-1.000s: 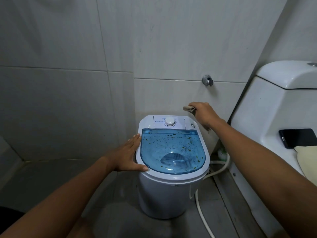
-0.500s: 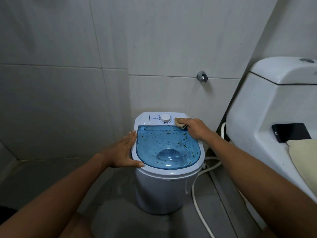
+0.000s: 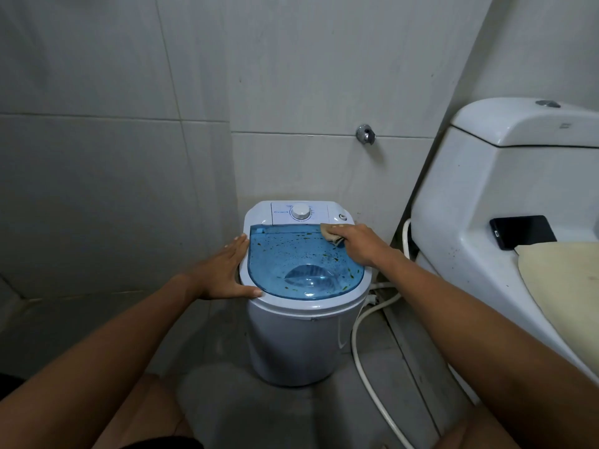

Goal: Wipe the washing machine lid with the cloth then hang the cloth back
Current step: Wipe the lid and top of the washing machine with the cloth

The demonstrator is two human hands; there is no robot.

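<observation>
A small white washing machine [image 3: 301, 338] stands on the floor against the tiled wall. Its clear blue lid [image 3: 301, 260] is speckled with dark and greenish bits. My right hand [image 3: 359, 246] grips a small tan cloth [image 3: 332, 233] and presses it on the lid's far right corner, just below the white control panel with its dial [image 3: 300, 212]. My left hand [image 3: 227, 273] rests flat against the machine's left rim, fingers straight and thumb along the front edge.
A white toilet [image 3: 486, 196] fills the right side, with a black phone [image 3: 522, 231] and a cream cloth [image 3: 564, 280] on it. A white hose [image 3: 359, 332] runs along the floor right of the machine. A chrome wall fitting [image 3: 365, 133] sits above it.
My right hand came down from beside the wall fitting with the cloth, first onto the panel edge, and now presses on the lid's far right corner. My left hand stayed on the rim.
</observation>
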